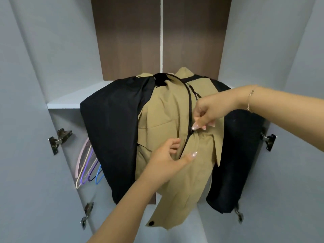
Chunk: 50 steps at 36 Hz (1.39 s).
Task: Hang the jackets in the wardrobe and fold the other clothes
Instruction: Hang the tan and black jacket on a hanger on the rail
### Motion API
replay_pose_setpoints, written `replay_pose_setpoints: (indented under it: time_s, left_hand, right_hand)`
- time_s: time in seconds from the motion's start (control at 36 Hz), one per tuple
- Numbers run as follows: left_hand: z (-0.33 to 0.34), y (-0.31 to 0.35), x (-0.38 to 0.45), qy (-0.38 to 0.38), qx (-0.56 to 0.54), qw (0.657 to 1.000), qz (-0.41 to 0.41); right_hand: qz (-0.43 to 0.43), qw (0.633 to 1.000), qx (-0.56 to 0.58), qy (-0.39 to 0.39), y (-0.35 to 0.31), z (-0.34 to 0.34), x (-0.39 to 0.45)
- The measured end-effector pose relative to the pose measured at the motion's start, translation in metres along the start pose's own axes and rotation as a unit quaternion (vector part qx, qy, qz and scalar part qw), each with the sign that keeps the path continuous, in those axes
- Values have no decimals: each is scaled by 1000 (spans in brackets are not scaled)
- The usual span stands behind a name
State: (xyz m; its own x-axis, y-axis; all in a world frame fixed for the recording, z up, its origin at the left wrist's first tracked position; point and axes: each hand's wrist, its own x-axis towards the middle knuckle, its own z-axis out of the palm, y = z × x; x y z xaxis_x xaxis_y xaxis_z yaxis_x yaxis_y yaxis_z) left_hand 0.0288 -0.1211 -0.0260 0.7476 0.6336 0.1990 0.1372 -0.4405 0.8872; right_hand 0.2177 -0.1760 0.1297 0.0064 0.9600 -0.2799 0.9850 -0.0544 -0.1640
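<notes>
The tan jacket (pixel 168 123) hung inside the wardrobe (pixel 52 67), between two black jackets, below the front edge of the shelf (pixel 70 100). The right hand (pixel 208 111) pinched its black zipper (pixel 189 106) at the pull, which the fingertips mostly covered. The left hand (pixel 166 160) gripped the fabric just below, fingertips tucked out of sight in a fold. The hanger and rail were hidden; coloured hangers (pixel 87 165) peeked out by the left wall.
</notes>
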Motion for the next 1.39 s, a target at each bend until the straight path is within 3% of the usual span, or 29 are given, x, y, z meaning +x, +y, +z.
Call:
replay_pose_setpoints:
  time_s: [0.11, 0.19, 0.33, 0.42, 0.56, 0.83, 0.97, 1.14, 1.22, 1.28, 1.39]
  left_hand:
    - [31, 2, 25, 97, -5, 995, 38]
    - [36, -5, 32, 138, -26, 990, 29]
    - [34, -2, 28, 125, -39, 991, 21]
    - [30, 2, 19, 115, -45, 992, 38]
    - [20, 17, 8, 80, -72, 994, 30]
    - [7, 24, 20, 71, 22, 997, 9]
    - [19, 23, 11, 188, 29, 981, 40]
    - [7, 5, -19, 248, 35, 963, 102]
    - [0, -13, -33, 214, 38, 972, 88]
    - [-1, -26, -42, 168, 32, 983, 66]
    - [-8, -38, -43, 188, -1, 981, 43]
  right_hand:
    - [4, 1000, 31, -3, -2, -6, 5]
    - [-1, 998, -64, 14, 2, -12, 9]
    - [-84, 955, -281, 49, 2, -21, 18]
    - [-145, 932, -323, 73, 3, -30, 20]
    - [-167, 911, -353, 132, 4, -44, 26]
    - [-218, 936, -235, 141, -18, -35, 28]
    - [-206, 928, -277, 139, -30, -46, 34]
    - [-188, 930, -253, 188, -21, -74, 46]
    - [-123, 904, -314, 262, -9, -101, 53]
    - [-53, 907, -291, 301, 6, -123, 46]
    - [-66, 931, -249, 259, 3, -102, 33]
